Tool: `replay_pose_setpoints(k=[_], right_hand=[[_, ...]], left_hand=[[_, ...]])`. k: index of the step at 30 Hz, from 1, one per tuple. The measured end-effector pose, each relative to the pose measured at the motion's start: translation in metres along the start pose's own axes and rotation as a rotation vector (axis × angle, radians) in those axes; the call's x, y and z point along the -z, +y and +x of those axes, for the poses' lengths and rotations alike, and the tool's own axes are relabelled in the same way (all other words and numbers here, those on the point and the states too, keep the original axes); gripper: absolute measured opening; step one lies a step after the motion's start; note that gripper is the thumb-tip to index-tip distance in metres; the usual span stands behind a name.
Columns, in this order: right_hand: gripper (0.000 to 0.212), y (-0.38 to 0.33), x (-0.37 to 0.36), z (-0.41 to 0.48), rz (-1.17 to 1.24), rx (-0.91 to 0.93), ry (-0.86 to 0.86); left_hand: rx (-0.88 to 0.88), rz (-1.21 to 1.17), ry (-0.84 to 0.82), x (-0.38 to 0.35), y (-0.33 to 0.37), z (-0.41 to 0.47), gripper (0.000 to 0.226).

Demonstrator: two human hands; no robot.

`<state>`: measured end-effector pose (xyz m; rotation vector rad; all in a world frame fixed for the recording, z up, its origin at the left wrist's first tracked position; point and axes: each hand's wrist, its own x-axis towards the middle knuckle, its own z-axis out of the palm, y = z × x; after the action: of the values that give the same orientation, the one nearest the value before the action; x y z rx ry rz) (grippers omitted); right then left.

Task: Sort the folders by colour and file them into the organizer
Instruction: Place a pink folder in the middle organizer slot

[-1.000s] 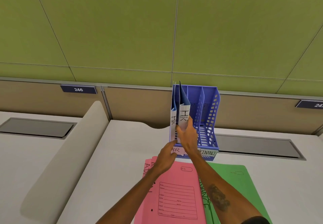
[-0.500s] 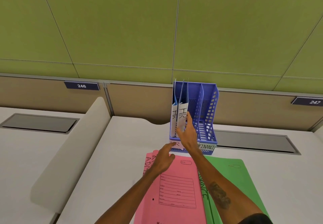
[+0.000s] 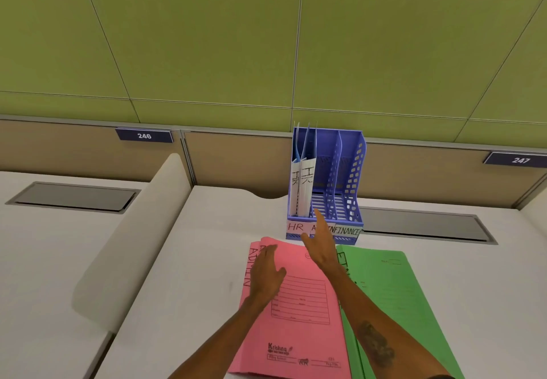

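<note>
A blue plastic organizer (image 3: 353,168) stands at the back of the desk, its front labelled HR, a half-hidden word, and FINANCE. Two blue folders (image 3: 303,183) marked HR stand upright in its left slot; the other slots hold nothing. Pink folders (image 3: 299,313) marked ADMIN lie stacked in front of it, with green folders (image 3: 396,298) to their right. My left hand (image 3: 266,272) rests flat, fingers apart, on the pink stack's upper left. My right hand (image 3: 321,239) hovers open just before the organizer's label strip, holding nothing.
A low white divider (image 3: 124,239) borders the desk on the left. Grey cable hatches (image 3: 74,196) (image 3: 423,226) are set into the desks. Behind stand a tan partition with number plates 246 (image 3: 144,135) and 247 (image 3: 521,160), and a green panelled wall.
My right hand has let go of the second HR folder, which now stands in the left slot, and drawn back. My left hand has dropped from the organizer's front onto the pink stack.
</note>
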<state>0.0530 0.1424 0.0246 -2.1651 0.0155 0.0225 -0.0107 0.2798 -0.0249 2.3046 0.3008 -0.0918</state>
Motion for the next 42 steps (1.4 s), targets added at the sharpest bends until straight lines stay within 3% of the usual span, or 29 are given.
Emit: replay_pose_setpoints(k=[7,13,18,21,30,37,42], right_hand=[[0.069,0.048,-0.014,-0.047,-0.233,-0.184,-0.254],[0.061,0.072,-0.022,-0.084,-0.341,-0.252,-0.312],[0.050,0.078,-0.026,-0.102,-0.380,-0.270,-0.321],[0.057,0.078,-0.026,-0.106,-0.389,-0.268,-0.357],[0.060,0.070,-0.017,-0.103,-0.368,-0.261,-0.400],[0.058,0.064,-0.013,-0.108,-0.364,-0.256,-0.398],[0.056,0.060,-0.010,-0.110,-0.312,-0.259,-0.377]], left_hand=[[0.245,0.161,0.012,-0.004,-0.031,-0.031,0.077],[0.371,0.192,-0.020,-0.009,-0.048,-0.049,0.092],[0.397,0.286,-0.004,-0.010,-0.051,-0.057,0.065],[0.374,0.298,-0.003,-0.010,-0.048,-0.058,0.056],[0.391,0.068,-0.008,-0.006,-0.042,-0.055,0.061],[0.327,-0.310,0.048,-0.001,-0.036,-0.055,0.049],[0.230,-0.341,-0.010,-0.006,-0.026,-0.061,0.067]])
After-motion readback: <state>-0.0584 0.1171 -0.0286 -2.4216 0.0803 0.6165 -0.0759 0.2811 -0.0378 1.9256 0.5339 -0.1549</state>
